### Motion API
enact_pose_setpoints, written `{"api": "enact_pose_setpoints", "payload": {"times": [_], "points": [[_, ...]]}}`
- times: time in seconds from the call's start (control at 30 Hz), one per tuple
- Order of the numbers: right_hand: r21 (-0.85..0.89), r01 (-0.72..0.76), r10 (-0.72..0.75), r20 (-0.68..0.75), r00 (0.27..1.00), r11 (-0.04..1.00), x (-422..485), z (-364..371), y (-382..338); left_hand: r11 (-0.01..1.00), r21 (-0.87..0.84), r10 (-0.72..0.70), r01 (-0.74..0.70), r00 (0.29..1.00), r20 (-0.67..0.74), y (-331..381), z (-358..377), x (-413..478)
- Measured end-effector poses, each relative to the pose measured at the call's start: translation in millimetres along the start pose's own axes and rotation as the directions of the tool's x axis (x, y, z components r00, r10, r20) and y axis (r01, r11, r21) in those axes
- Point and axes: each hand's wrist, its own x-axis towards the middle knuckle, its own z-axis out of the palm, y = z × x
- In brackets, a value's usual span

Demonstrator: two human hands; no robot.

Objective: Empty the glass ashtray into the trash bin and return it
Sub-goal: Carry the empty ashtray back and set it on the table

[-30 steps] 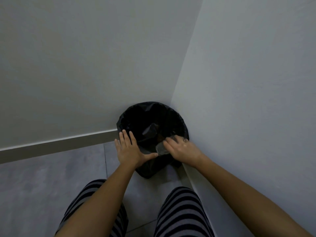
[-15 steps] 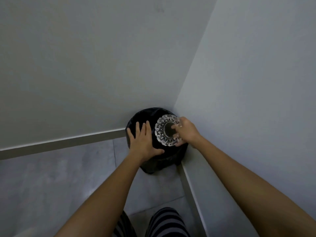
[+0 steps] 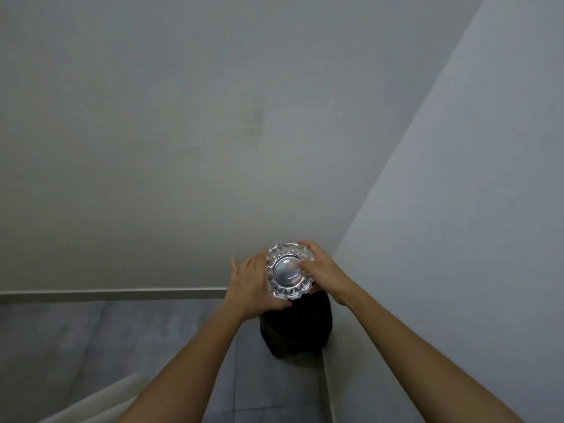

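A round cut-glass ashtray (image 3: 285, 277) is held up in the air, its bowl facing me and nothing visible inside. My right hand (image 3: 320, 274) grips its right rim, thumb over the bowl. My left hand (image 3: 248, 285) lies flat against its left side, fingers spread, thumb under the lower rim. Below both hands, in the corner where the two walls meet, stands the black-lined trash bin (image 3: 296, 328); its opening is hidden by the ashtray and hands.
Pale walls meet in a corner just right of the bin. A grey baseboard (image 3: 106, 296) runs along the back wall over a grey tiled floor (image 3: 91, 346). A pale object's edge (image 3: 100, 401) shows at the bottom left.
The ashtray has come out of the bin mouth and risen, turning its bowl toward me. Both hands rose with it, and my view has lifted away from the bin.
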Motion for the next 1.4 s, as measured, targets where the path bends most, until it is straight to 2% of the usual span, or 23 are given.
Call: {"api": "enact_pose_setpoints", "payload": {"times": [0.07, 0.13, 0.23, 0.47, 0.63, 0.8, 0.87, 1.0, 1.13, 1.27, 1.4], "points": [[-0.080, 0.054, -0.046, 0.100, 0.994, 0.995, -27.4, -1.7, -36.8, 0.999, -0.039, -0.006, 0.004, 0.999, -0.051, 6.9, -37.2, -21.6], [-0.235, 0.113, -0.068, 0.189, 0.980, 0.966, -48.8, -5.6, -70.3, 0.997, -0.070, -0.017, 0.011, 0.996, -0.085, 15.8, -66.2, -38.2], [-0.503, 0.256, -0.120, 0.287, 0.950, 0.825, -72.3, -5.5, -119.3, 0.998, -0.041, -0.049, 0.044, 0.990, -0.135, 32.9, -113.6, -64.0], [-0.575, 0.599, -0.296, 0.537, 0.790, 0.557, -114.5, 37.5, -180.3, 0.972, 0.049, -0.208, 0.231, 0.934, -0.290, 25.6, -186.3, -138.5], [-0.498, 0.793, -0.439, 0.660, 0.609, 0.352, -147.7, 93.8, -197.2, 0.929, 0.004, -0.340, 0.371, 0.855, -0.392, 4.7, -203.5, -215.5], [-0.406, 0.894, -0.437, 0.780, 0.448, 0.191, -194.2, 171.8, -207.4, 0.846, -0.014, -0.477, 0.533, 0.744, -0.468, -19.2, -215.7, -315.9], [-0.374, 0.925, -0.444, 0.818, 0.365, 0.071, -211.6, 204.0, -219.2, 0.798, -0.034, -0.531, 0.601, 0.677, -0.510, -26.3, -223.3, -353.0], [-0.297, 0.924, -0.399, 0.898, 0.184, -0.242, -257.9, 273.1, -227.6, 0.688, -0.065, -0.637, 0.722, 0.559, -0.531, -37.3, -225.7, -433.3], [-0.174, 0.880, -0.347, 0.938, 0.011, -0.442, -309.9, 339.1, -222.6, 0.562, -0.115, -0.724, 0.819, 0.419, -0.549, -40.0, -219.9, -511.1], [-0.031, 0.857, -0.265, 0.956, -0.125, -0.514, -377.6, 410.0, -200.6, 0.391, -0.153, -0.815, 0.907, 0.264, -0.516, -44.3, -203.5, -609.8], [0.100, 0.861, -0.181, 0.959, -0.216, -0.498, -451.1, 474.4, -167.5, 0.269, -0.156, -0.871, 0.951, 0.171, -0.460, -47.6, -183.3, -706.4]]}}
